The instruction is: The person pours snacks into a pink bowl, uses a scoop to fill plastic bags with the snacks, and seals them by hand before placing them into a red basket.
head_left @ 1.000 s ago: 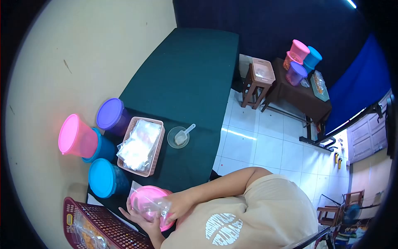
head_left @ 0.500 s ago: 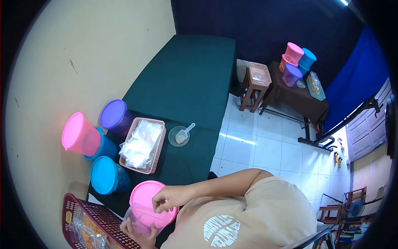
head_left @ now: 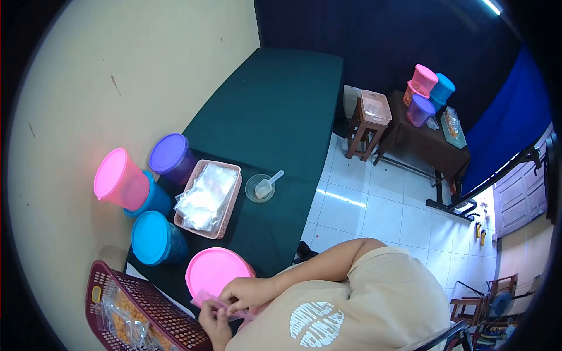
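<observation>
My left hand point(head_left: 215, 323) pinches a clear plastic bag point(head_left: 206, 297) close to my body, at the bottom of the view. On the bag's other side, my right hand point(head_left: 249, 292) has its fingers closed on the plastic as well. Just beyond both hands is a tub with a pink lid point(head_left: 215, 271), which tints the bag pink. Left of my hands stands a maroon perforated basket point(head_left: 149, 301) holding bags of orange snacks point(head_left: 130, 322).
A pink basket point(head_left: 236, 196) of clear bags, a glass bowl point(head_left: 252, 190) with a white scoop point(head_left: 264, 186), and pink, purple and blue tubs point(head_left: 150, 238) stand on the green table point(head_left: 266, 105). Farther right are a stool point(head_left: 364, 130) and a brown table point(head_left: 418, 140) with more tubs.
My hands have come together at the bag, and the right one has moved from over the pink lid towards my body. The camera view has shifted slightly.
</observation>
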`<state>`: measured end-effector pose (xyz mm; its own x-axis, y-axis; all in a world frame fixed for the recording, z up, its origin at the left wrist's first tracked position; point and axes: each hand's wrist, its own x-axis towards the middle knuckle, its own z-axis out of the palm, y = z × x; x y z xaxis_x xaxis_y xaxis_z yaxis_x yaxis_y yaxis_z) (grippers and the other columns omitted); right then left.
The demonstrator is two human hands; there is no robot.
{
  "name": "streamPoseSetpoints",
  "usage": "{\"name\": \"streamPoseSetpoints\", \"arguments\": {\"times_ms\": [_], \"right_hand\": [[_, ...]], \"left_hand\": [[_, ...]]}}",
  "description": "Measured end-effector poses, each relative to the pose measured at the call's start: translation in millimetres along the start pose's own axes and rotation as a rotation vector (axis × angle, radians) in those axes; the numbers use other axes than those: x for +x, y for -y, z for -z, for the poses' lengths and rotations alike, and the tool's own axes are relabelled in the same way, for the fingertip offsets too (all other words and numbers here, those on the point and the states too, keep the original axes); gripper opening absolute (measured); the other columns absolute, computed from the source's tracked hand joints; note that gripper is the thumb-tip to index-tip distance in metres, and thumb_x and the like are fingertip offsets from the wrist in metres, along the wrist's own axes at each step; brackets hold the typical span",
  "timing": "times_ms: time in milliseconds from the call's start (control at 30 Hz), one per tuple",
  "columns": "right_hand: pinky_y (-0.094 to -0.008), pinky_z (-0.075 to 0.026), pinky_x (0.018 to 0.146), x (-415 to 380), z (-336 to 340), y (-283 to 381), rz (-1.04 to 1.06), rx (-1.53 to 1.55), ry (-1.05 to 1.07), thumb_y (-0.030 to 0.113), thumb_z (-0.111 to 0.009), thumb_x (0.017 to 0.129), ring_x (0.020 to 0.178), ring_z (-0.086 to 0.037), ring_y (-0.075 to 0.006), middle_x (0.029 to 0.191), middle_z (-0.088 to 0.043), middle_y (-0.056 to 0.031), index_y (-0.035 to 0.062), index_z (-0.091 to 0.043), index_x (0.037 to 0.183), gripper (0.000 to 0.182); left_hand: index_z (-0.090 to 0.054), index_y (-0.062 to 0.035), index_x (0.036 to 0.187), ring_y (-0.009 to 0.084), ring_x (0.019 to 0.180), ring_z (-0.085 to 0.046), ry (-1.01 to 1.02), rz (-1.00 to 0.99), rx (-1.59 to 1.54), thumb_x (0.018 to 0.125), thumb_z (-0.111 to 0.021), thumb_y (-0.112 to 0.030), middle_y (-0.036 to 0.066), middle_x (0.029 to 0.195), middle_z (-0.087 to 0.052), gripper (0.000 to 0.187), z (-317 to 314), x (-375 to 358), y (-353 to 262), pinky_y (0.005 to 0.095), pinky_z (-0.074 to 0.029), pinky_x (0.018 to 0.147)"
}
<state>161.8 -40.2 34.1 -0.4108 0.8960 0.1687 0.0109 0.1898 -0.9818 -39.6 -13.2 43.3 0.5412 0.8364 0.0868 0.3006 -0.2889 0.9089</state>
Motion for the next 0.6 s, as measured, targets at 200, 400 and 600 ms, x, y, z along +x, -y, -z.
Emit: {"name": "streamPoseSetpoints", "arguments": {"times_ms": [200,400,600], "right_hand": [[-0.0341,-0.041,0.054,6,0,-3,0.022,-0.049,-0.080,0.009,-0.069,0.073,0.056,-0.053,-0.0175,0.063,-0.056,-0.0099,0.0000,-0.058,0.073,0.014],[-0.0379,-0.037,0.053,8,11,-5,0.025,-0.107,-0.096,0.017,-0.072,0.075,0.052,-0.048,-0.0208,0.058,-0.050,-0.0118,0.0002,-0.051,0.067,0.029],[-0.0408,-0.041,0.059,1,30,17,-0.012,-0.314,-0.262,0.015,-0.066,0.081,0.063,-0.052,-0.0285,0.073,-0.054,-0.0132,0.0019,-0.050,0.077,0.021]], "left_hand": [[-0.046,0.0016,0.081,0.0146,0.062,-0.047,-0.169,0.027,0.030,0.092,-0.056,-0.017,0.008,0.066,-0.050,0.023,-34,12,-11,0.0293,-0.039,0.057],[-0.045,0.0013,0.077,0.0131,0.062,-0.047,-0.161,0.046,0.185,0.097,-0.047,-0.011,0.007,0.066,-0.049,0.023,-9,9,-17,0.0295,-0.037,0.055],[-0.048,0.0007,0.073,0.0209,0.070,-0.045,-0.268,-0.113,0.491,0.086,-0.055,-0.010,0.009,0.068,-0.046,0.018,13,1,-4,0.0355,-0.035,0.065]]}}
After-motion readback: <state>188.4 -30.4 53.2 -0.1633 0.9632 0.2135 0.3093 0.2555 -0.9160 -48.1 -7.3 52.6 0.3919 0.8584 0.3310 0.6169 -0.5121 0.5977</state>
